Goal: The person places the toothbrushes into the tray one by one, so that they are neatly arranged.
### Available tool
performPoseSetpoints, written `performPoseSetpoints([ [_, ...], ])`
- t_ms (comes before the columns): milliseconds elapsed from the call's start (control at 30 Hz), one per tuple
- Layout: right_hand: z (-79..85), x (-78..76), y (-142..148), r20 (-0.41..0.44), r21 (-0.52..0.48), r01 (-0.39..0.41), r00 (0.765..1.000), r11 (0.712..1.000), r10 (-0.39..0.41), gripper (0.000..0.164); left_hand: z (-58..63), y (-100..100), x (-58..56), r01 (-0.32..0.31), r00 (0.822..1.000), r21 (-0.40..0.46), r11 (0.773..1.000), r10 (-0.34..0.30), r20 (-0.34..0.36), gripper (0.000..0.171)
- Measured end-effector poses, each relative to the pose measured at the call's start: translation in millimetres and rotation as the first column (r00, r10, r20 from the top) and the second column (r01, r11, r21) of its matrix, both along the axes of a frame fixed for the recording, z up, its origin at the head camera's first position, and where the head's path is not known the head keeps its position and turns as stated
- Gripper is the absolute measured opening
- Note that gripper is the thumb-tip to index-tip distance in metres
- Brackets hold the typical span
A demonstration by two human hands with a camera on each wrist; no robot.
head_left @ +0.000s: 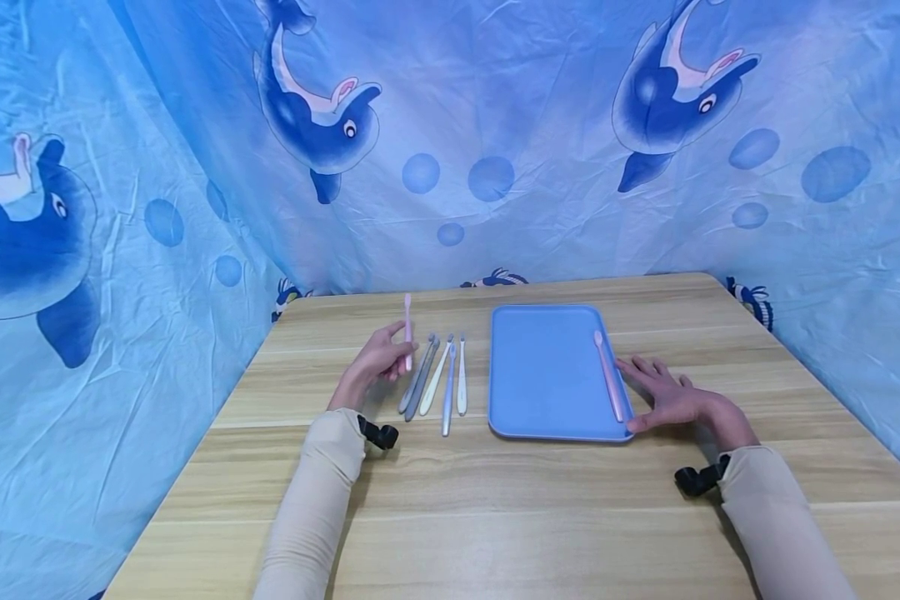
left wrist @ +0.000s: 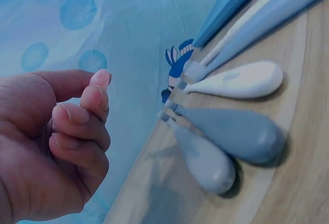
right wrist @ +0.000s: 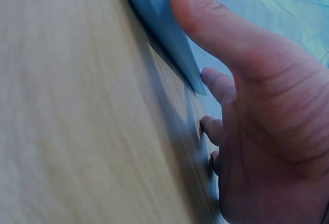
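Observation:
Between thumb and fingers, my left hand point(head_left: 377, 355) pinches a pink toothbrush point(head_left: 408, 321), held nearly upright in the head view. In the left wrist view only its rounded pink end point(left wrist: 101, 79) shows past the fingertips. Just right of that hand lie several toothbrushes: two grey ones point(head_left: 422, 382), a cream one point(head_left: 436, 380), a blue one point(head_left: 448, 396) and a white one point(head_left: 462, 379). Another pink toothbrush point(head_left: 609, 379) rests along the right side of a blue tray point(head_left: 543, 375). With fingers spread, my right hand point(head_left: 673, 400) touches the tray's right edge, thumb near its front corner.
The wooden table point(head_left: 510, 517) ends at the back against a blue curtain point(head_left: 450, 108) printed with dolphins. A black wrist camera point(head_left: 378, 433) sits on the left wrist, another camera point(head_left: 699, 481) on the right.

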State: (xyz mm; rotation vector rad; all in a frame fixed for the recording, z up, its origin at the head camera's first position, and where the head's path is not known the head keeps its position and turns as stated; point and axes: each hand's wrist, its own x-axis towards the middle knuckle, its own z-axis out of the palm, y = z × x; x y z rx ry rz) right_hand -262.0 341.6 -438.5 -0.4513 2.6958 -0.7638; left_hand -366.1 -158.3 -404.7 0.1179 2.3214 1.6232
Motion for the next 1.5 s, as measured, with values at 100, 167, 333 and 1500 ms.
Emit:
performPoseSetpoints([
  [100,-0.1,-0.2,0,0.002,-0.005,-0.001,1.000,1.000,0.001,0.117,1.9,4,1.1,0.001,1.000,0.018,1.000,-0.001,0.005,0.076],
  [167,-0.3,-0.4,1,0.002,-0.007,-0.002,1.000,1.000,0.002,0.117,2.6,6,1.7,0.007,1.000,0.022,1.000,-0.007,0.005,0.075],
  [333,-0.4,-0.5,1,0.002,-0.004,0.002,1.000,1.000,-0.002,0.117,4.2,11,2.9,0.016,1.000,0.021,1.000,-0.016,0.003,0.075],
  [1500,1.5,0.5,0,0.005,-0.011,0.003,1.000,1.000,-0.003,0.118,16.2,56,16.0,0.069,0.997,0.152,0.986,-0.066,-0.027,0.073],
])
